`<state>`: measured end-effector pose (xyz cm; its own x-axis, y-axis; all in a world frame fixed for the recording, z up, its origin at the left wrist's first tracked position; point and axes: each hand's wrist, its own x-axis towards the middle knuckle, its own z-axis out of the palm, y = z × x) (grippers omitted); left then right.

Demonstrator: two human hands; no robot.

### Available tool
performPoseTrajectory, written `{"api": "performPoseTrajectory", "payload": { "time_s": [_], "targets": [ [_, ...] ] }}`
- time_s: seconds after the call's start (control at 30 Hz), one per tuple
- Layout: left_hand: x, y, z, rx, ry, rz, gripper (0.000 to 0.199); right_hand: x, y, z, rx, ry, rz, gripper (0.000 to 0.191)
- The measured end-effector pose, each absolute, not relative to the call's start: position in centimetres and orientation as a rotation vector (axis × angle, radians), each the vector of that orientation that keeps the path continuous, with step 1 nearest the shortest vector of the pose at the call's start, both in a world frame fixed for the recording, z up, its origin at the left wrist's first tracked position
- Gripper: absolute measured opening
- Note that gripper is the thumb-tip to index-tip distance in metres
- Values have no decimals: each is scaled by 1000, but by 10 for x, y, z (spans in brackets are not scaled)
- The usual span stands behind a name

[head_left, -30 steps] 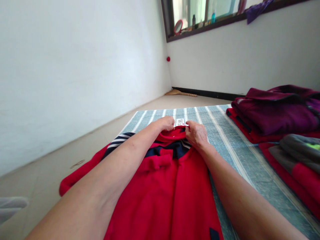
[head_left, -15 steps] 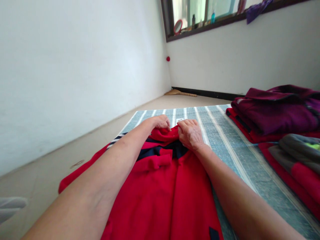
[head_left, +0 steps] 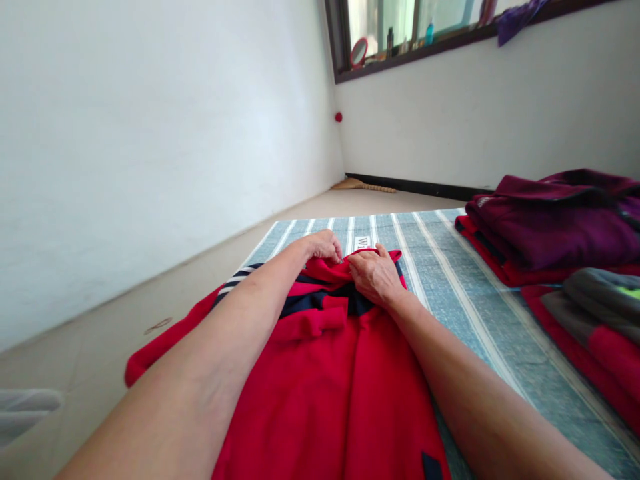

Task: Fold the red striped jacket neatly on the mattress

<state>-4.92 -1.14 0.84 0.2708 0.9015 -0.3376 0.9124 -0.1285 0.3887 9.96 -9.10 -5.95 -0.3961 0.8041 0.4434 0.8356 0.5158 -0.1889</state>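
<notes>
1. Noting a red fleece top [head_left: 320,400] lying flat on the striped mat [head_left: 465,287], long axis pointing away from you, collar at the far end.
2. Your left hand [head_left: 324,245] and right hand [head_left: 375,275] both grip the collar [head_left: 327,270] narrowly, side by side.
3. Judged soft, light and limp: you should take hold at the collar or shoulders, since the fabric will sag elsewhere.
</notes>
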Motion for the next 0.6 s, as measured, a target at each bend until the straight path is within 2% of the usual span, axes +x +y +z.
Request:
{"api": "performPoseTrajectory", "payload": {
  "time_s": [0.17,0.33,0.6],
  "targets": [
    [-49,-11,11,1995,1594,-49,18,99,-90,-62,-1323,-2267,-94,26],
    [-45,-9,7,1977,1595,-35,7,99,-89,-63,-1309,-2252,-101,26],
    [-46,-10,-5,1911,1549,52,5,99,-88,-65,-1285,-2228,-149,25]
  ]
}}
